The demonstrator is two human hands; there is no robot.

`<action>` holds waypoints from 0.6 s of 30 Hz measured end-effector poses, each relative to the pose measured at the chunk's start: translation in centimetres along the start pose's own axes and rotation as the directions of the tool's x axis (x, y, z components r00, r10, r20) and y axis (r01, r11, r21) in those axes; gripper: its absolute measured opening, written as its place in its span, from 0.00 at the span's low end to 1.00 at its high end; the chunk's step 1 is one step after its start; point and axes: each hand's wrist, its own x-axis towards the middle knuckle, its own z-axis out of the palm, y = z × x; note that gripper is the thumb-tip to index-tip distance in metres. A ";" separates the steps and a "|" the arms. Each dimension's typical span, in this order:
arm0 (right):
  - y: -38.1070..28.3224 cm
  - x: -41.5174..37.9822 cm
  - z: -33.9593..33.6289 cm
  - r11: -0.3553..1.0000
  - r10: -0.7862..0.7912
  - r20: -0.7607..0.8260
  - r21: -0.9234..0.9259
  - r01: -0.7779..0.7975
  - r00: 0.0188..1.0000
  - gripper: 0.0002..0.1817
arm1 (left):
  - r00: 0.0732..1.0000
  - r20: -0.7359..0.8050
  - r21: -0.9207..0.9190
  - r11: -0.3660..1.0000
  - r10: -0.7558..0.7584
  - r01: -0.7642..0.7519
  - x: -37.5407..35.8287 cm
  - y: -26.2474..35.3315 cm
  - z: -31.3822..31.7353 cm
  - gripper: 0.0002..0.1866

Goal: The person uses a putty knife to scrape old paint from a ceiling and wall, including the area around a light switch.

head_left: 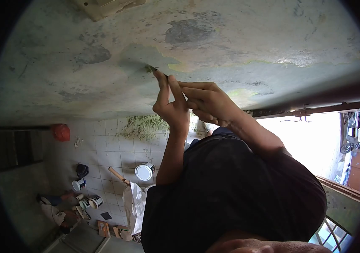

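A thin dark scraper (166,76), seen nearly edge-on, meets the wall (239,46) where a bit of greenish flaked paint (149,68) sits at its tip. My left hand (173,107) has its fingers pressed along the blade. My right hand (211,99) is curled close beside it, fingers closed around the scraper's rear part, which is mostly hidden. Around the tip the wall shows a bare grey-green patch with ragged paint edges.
Paint flakes (146,126) lie heaped on the tiled floor along the wall. A lidded white bucket (145,171), a white sack (135,206), a red bag (60,132) and several tubs stand behind. Another person (57,208) is low at the left. A bright doorway (302,139) opens right.
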 end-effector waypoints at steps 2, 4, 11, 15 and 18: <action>0.6 -1.3 -1.0 0.999 -0.009 -0.025 -0.048 0.008 1.000 0.23 | 0.998 0.054 0.054 0.998 0.040 -0.043 -0.8 0.0 0.2 0.26; 0.6 -3.2 -2.5 0.999 -0.008 -0.087 -0.040 0.004 0.996 0.23 | 0.987 0.133 0.039 0.995 0.087 -0.093 -2.2 1.6 1.2 0.26; 0.7 -0.6 -1.1 0.999 -0.019 -0.014 -0.051 0.018 1.000 0.24 | 0.998 0.032 0.042 0.998 0.049 -0.051 -0.7 0.1 0.4 0.26; 0.3 -3.2 -2.6 0.999 0.007 -0.075 -0.040 -0.011 0.997 0.25 | 0.980 0.142 0.072 0.986 0.136 -0.147 -1.8 1.3 1.1 0.25; -0.4 -4.3 -3.3 0.999 0.043 -0.126 -0.001 -0.044 0.991 0.25 | 0.951 0.186 0.067 0.963 0.246 -0.262 -2.2 1.2 2.2 0.26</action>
